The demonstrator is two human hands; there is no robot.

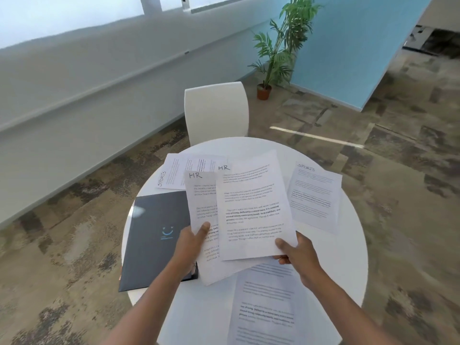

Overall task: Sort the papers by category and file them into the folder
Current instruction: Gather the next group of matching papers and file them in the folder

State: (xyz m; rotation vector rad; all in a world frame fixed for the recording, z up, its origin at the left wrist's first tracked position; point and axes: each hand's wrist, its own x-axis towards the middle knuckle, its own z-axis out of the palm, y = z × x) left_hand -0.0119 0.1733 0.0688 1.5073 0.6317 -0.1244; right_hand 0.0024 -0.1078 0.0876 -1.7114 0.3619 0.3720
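HR-marked sheet point(251, 207) pinched in right grip point(297, 252) above round white table point(348, 257), overlapping second HR sheet point(201, 195) held by left grip point(190, 241), dark folder point(154, 232) closed at left, two SPORTS pages point(315, 195) lying beyond, another printed page point(263, 307) nearest.

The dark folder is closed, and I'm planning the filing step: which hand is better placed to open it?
Probably the left hand: it holds an HR sheet right over the folder. The right hand, gripping the other HR sheet, is farther away.
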